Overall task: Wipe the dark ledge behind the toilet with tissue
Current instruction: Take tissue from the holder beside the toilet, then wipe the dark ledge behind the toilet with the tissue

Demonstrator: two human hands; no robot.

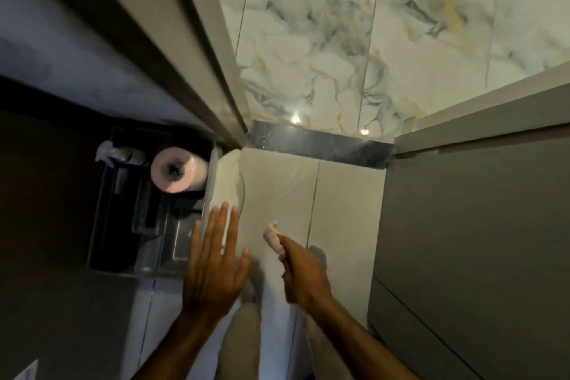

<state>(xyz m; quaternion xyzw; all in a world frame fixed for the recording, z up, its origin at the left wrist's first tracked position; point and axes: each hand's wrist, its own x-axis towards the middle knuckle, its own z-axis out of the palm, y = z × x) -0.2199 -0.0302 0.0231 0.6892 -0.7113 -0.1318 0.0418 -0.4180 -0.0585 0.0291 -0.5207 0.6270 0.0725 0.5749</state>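
One small wad of pink tissue sits just below the middle of the frame, pinched in the fingers of the right hand, which are closed together on it. The wad is held against, or just off, the pale tiled wall; which of the two cannot be told. Above it, across the middle of the frame, runs the dark ledge, a glossy strip well apart from the tissue, with two light spots reflected in the marble tiles just over it. To the left of the tissue, the left hand is raised flat, its fingers spread apart and straight, holding nothing, near the edge of the pale wall. Further left, a pink roll stands in a dark holder, with clear plastic wrap at its upper left. At the right of the frame a grey cabinet fills the side, touching the right end of the ledge.
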